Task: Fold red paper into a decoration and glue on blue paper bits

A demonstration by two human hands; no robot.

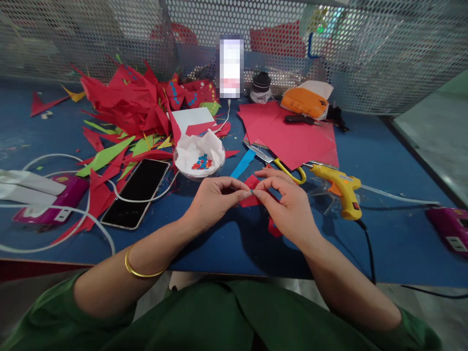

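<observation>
My left hand [223,197] and my right hand [287,202] meet over the front middle of the table. Their fingertips pinch a tiny blue piece of paper [251,191] between them. Just behind and below the fingers lies a red paper piece [252,182], partly covered by the hands. Another bit of red paper [274,228] shows under my right hand. A blue paper strip [243,163] points away from the fingers, close to scissors [288,169] with yellow handles. To the left, a bowl [200,151] lined with white tissue holds small blue and red paper bits.
A yellow glue gun [338,185] with its cord lies right of my hands. Red sheets [288,131] carry a black-handled tool [302,119]. Red scraps [127,97] pile at back left, near a dark phone [137,192] crossed by a white cable. A lit phone [230,66] stands behind.
</observation>
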